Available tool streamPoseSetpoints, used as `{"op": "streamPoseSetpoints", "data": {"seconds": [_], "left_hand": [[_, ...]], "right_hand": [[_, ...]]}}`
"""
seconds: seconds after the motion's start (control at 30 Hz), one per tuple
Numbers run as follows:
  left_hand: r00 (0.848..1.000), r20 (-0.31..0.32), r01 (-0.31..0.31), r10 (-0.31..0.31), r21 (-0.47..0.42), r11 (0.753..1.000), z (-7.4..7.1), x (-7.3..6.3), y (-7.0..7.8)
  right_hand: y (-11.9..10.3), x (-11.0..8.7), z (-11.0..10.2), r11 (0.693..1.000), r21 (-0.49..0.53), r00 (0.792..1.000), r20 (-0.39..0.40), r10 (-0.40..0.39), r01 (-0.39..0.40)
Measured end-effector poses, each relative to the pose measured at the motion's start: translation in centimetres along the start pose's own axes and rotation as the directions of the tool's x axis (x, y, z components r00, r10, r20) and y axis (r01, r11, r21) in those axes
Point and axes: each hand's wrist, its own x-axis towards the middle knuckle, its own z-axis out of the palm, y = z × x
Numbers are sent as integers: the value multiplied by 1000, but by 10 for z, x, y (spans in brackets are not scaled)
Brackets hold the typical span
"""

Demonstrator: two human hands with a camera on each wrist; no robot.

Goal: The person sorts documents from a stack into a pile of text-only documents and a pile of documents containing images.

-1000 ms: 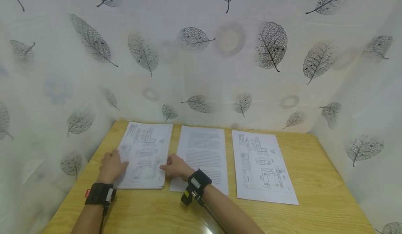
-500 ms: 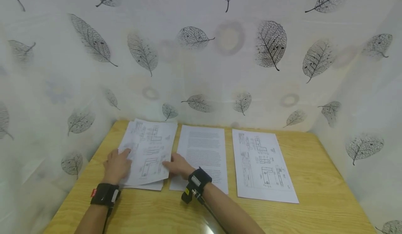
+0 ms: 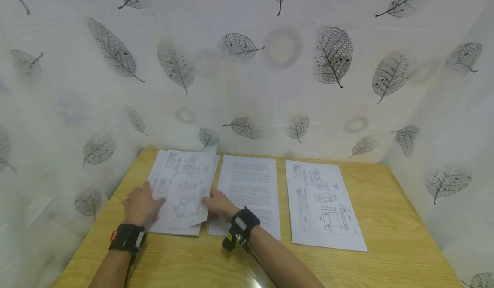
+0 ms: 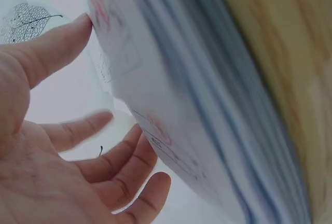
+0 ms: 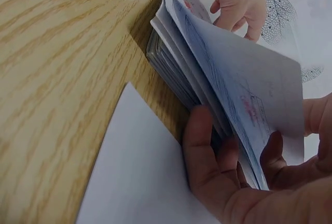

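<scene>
A stack of printed paper (image 3: 155, 168) lies at the left of the table, its layered edge (image 5: 168, 60) showing in the right wrist view. My right hand (image 3: 221, 204) pinches the right edge of a top sheet (image 3: 188, 202) bearing technical drawings. That sheet is raised and bowed, and its far right corner stands up. At the left side, my left hand (image 3: 140, 204) touches the pile. In the left wrist view, the left hand's thumb and some fingertips meet the paper's edge, the fingers loosely bent and spread. How many sheets are lifted I cannot tell.
A text page (image 3: 251, 176) lies in the middle, partly under my right wrist. Farther right is another drawing sheet (image 3: 324, 206). The wooden table (image 3: 397, 236) is bordered by a leaf-patterned curtain (image 3: 247, 86). Cables run from both wrist cameras.
The top sheet has been lifted from the stack and shifted right; its right side is now bowed up. My left hand moved right, then slightly back. My right hand stays near the same edge.
</scene>
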Motion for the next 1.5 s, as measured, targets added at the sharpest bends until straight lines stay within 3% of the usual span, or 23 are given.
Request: {"op": "streamPoseSetpoints", "data": {"seconds": [0.1,0.27,0.37,0.5,0.63,0.8,1.03,1.27,1.5], "left_hand": [[1000,11,29,-29,4,1000,-3,-5,3],[991,107,94,-86,-69,993,-10,-12,7],[985,147,105,-90,-94,990,-11,-11,3],[986,147,88,-74,-86,992,-11,-8,-5],[983,157,109,-92,-107,988,-12,-6,-9],[988,140,86,-67,-134,987,-14,-6,-10],[989,131,100,-74,-204,974,-17,-7,-11],[986,150,116,-68,-336,935,-22,-10,-12],[978,187,159,-92,-386,909,-22,-13,-9]], "right_hand": [[1,0,1,999,-45,1000,-7,11,-11],[2,1,0,995,-101,1000,1,-4,4],[3,1,-3,992,-123,1000,3,-15,15],[5,2,-5,994,-104,999,24,-37,39],[7,3,-6,995,-75,997,32,-68,70],[6,2,-7,996,-71,998,-11,-56,55],[6,-4,-10,999,-20,999,-26,-37,37],[8,-9,-20,997,56,996,75,-49,45],[14,-10,-25,989,141,983,165,-78,54]]}}
